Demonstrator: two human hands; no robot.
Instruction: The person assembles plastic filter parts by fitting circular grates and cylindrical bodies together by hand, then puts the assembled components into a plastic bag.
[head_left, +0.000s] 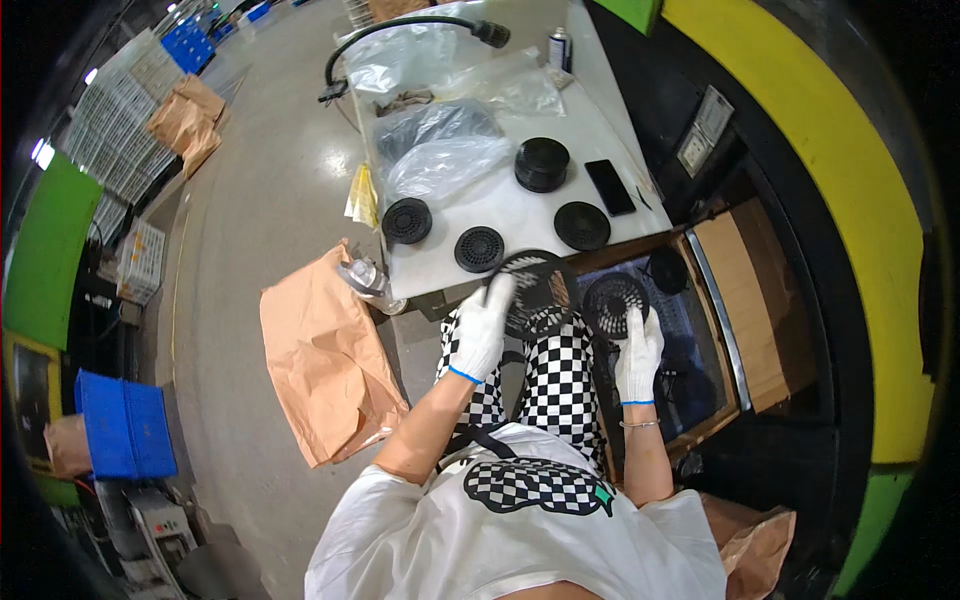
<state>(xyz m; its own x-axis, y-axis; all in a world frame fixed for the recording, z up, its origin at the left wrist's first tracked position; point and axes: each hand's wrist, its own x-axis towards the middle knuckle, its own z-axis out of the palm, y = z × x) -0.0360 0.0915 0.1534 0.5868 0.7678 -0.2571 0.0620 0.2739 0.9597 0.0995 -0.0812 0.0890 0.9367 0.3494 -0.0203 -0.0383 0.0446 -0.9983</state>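
Note:
In white gloves, both my hands are over my lap at the table's near edge. My left hand is closed on the rim of a large round black plastic grille, which is slightly blurred. To its right, my right hand grips a smaller round black slotted disc by its lower edge. On the white table just beyond lie a black vented disc, another round black part at the left and a flat black disc at the right. A stack of black discs stands behind them.
A black phone lies on the table's right; clear plastic bags, a gooseneck lamp and a spray can are farther back. At my right is a wood-edged opening in a machine. A brown paper bag stands left.

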